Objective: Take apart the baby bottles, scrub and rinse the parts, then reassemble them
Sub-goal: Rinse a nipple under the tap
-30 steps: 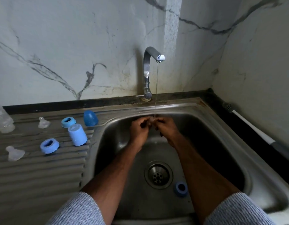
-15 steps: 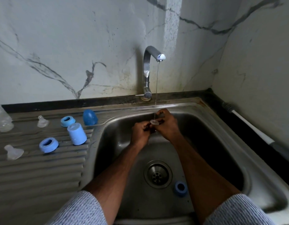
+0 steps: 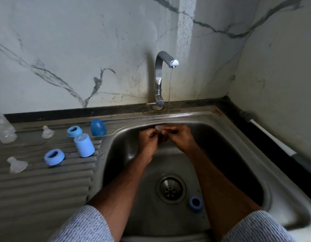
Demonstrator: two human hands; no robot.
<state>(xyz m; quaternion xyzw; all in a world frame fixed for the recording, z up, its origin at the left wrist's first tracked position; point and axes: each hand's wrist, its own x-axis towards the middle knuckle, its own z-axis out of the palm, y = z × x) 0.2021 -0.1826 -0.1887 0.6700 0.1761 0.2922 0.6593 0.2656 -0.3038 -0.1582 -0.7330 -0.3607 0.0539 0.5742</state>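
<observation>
Down below our fingers, closest to us, a blue ring (image 3: 196,203) lies on the sink floor beside the drain (image 3: 171,188), between our two arms. It waits for its turn.

Up at the back of the sink (image 3: 247,142), our left hand (image 3: 148,140) and right hand (image 3: 180,137) are curled together. They pinch a small clear teat (image 3: 158,127), and it peeks out just above our left fingers (image 3: 152,132). A moment ago the teat sat lower, right under the water, with our right hand on top. Now our hands have come up and level, and the teat has turned in our fingers. We think that means we are rubbing and rinsing it all round, so this part is nearly clean. We cannot tell how tight each finger holds.

Straight above our fingers, a thin line of water (image 3: 169,91) runs down from the tap (image 3: 159,75).

Far off to the left of our fingers, on the ridged draining board (image 3: 42,189), sit two more clear teats (image 3: 16,164) (image 3: 47,132), two blue rings (image 3: 54,156) (image 3: 74,131), a light blue cap (image 3: 84,144) and a dark blue cap (image 3: 98,127). A clear bottle (image 3: 2,130) sits at the far left edge. Nothing is put back together yet.

Off to the right of our fingers, a white handle (image 3: 273,138) leans along the counter by the wall. Nothing stands in our way, but the wet teat could slip and drop toward the drain.
</observation>
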